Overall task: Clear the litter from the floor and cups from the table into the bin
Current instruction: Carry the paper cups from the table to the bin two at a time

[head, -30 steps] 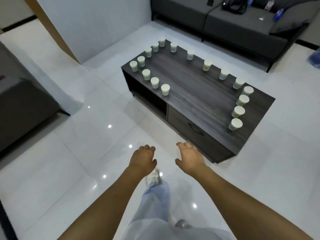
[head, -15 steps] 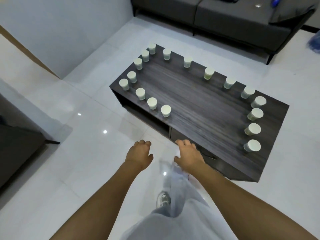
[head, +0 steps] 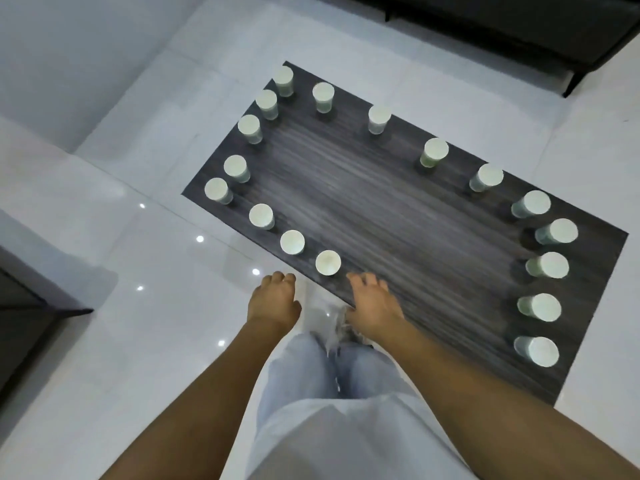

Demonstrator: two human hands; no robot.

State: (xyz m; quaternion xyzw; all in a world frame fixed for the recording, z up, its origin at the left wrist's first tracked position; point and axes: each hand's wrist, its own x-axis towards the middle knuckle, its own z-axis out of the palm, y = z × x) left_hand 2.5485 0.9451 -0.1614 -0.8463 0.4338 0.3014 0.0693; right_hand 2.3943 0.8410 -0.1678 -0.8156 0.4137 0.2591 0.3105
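Below the head camera, a dark wood-grain table (head: 398, 216) stands on a glossy white tiled floor (head: 114, 341), seen almost straight down. Sixteen pale cups stand around its edges, all upside down with their flat bases up.

Along the left end and near-left edge run several cups: one at the far corner (head: 283, 80), then more (head: 266, 103) (head: 250, 128) (head: 237, 168) stepping toward the nearest left corner cup (head: 217, 190). Three more follow the near edge (head: 261, 216) (head: 292, 242), ending with the closest cup (head: 328, 262), which stands just beyond the fingertips of both hands.

Along the far edge are cups spaced well apart (head: 323, 96) (head: 379, 118) (head: 433, 156) (head: 487, 177). At the right end a column of cups (head: 533, 204) (head: 559, 231) (head: 550, 265) (head: 541, 307) runs toward the near-right corner cup (head: 537, 351).

The left hand (head: 273, 303) hangs over the floor just off the table's near edge, fingers loosely curled and holding nothing. The right hand (head: 372, 304) is over the table's near edge, fingers relaxed and slightly spread, also holding nothing; whether it touches the wood cannot be told. Both bare forearms reach forward from the bottom of the view.

Between the arms are light blue trousers (head: 346, 386) and a white top (head: 346, 441). A dark sofa (head: 519, 26) stands beyond the table at the top, and a dark piece of furniture (head: 20, 327) sits at the left edge. No bin or litter shows.
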